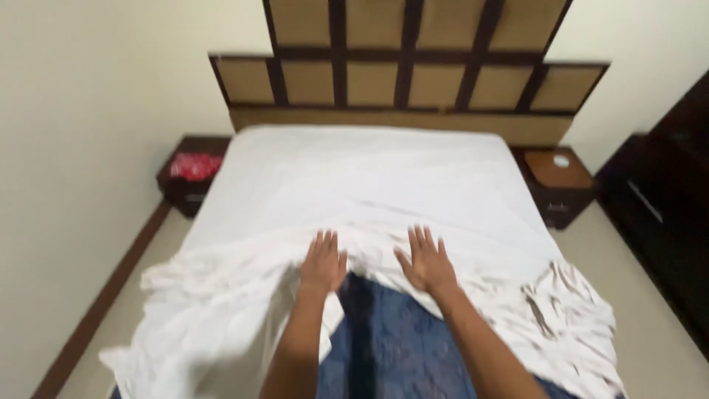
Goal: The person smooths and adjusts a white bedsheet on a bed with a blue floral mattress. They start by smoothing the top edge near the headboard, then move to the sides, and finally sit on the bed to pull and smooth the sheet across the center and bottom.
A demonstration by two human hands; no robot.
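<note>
A white sheet (369,185) covers most of a bed, smooth toward the headboard and bunched in folds near me. My left hand (322,262) lies flat on the bunched edge with fingers spread. My right hand (425,260) rests palm down beside it, fingers apart, holding nothing. Between and below my arms the blue patterned mattress (391,340) is bare. The sheet's loose ends hang off both sides of the bed.
A brown panelled headboard (406,74) stands against the far wall. A dark bedside table (188,174) on the left carries something red; another table (557,181) stands on the right. A dark cabinet (665,207) lines the right wall.
</note>
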